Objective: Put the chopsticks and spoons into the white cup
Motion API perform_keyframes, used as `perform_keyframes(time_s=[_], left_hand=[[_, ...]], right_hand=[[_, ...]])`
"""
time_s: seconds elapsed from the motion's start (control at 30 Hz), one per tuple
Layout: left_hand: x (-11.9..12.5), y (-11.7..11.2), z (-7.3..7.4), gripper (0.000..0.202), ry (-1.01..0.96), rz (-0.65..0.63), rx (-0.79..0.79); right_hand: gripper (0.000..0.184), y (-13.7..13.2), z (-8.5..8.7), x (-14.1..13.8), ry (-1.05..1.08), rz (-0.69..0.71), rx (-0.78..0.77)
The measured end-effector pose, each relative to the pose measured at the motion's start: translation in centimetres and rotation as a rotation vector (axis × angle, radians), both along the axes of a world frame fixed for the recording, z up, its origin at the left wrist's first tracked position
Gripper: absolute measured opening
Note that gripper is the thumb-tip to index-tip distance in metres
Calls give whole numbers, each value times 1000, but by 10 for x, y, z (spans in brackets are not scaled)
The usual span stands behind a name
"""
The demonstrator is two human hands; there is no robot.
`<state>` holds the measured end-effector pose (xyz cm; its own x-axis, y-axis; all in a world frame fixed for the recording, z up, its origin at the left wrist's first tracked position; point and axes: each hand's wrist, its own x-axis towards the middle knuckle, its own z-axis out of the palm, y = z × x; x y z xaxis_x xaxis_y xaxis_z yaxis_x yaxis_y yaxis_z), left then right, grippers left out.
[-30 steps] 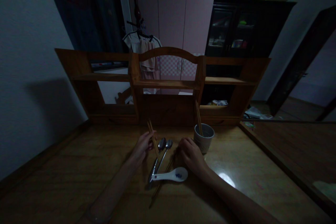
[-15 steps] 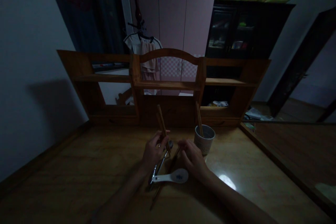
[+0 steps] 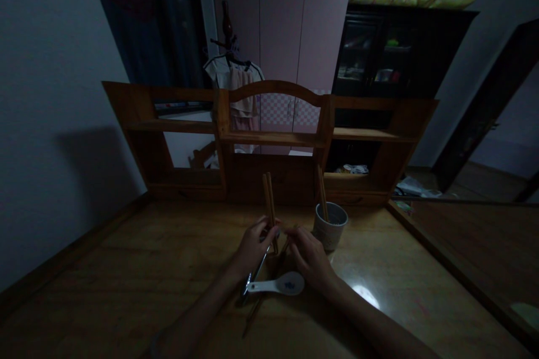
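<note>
My left hand [image 3: 254, 245] is closed around a pair of wooden chopsticks [image 3: 268, 196], which stand nearly upright with their lower ends just above the table. Close by on the right, my right hand [image 3: 309, 252] has its fingers pinched together; whatever they hold is hidden. A darker chopstick [image 3: 252, 315] slants along the table, its far end near the right fingertips. Across it lies a white spoon [image 3: 289, 284] with a blue mark in its bowl. Partly covered by the left hand is shiny metal cutlery [image 3: 257, 269]. Beside the right hand stands a grey cup [image 3: 329, 235] with chopsticks [image 3: 323, 193] in it.
The wooden table [image 3: 138, 269] has a shelf unit [image 3: 269, 137] along its back edge. A wall [image 3: 50, 140] borders the left side, and a raised wooden edge [image 3: 425, 241] runs down the right. Light glares on the tabletop right of the cup.
My left hand has brought its chopsticks slightly right and more upright, closer to my right hand. My right hand stays almost in place. The whole view has shifted a little.
</note>
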<state>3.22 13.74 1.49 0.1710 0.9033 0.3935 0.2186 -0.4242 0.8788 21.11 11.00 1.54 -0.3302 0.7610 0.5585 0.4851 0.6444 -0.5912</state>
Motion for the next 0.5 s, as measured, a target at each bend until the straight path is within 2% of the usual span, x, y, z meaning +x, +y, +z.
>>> perform_keyframes(time_s=[0.2, 0.33, 0.5], left_hand=[[0, -2, -2, 27, 67, -43, -62], [0, -5, 2, 23, 149, -101, 49], [1, -8, 6, 21, 261, -185, 190]], right_hand=[[21, 3, -3, -1, 28, 18, 29], [18, 7, 0, -2, 94, 10, 55], [14, 3, 21, 4, 190, -59, 66]])
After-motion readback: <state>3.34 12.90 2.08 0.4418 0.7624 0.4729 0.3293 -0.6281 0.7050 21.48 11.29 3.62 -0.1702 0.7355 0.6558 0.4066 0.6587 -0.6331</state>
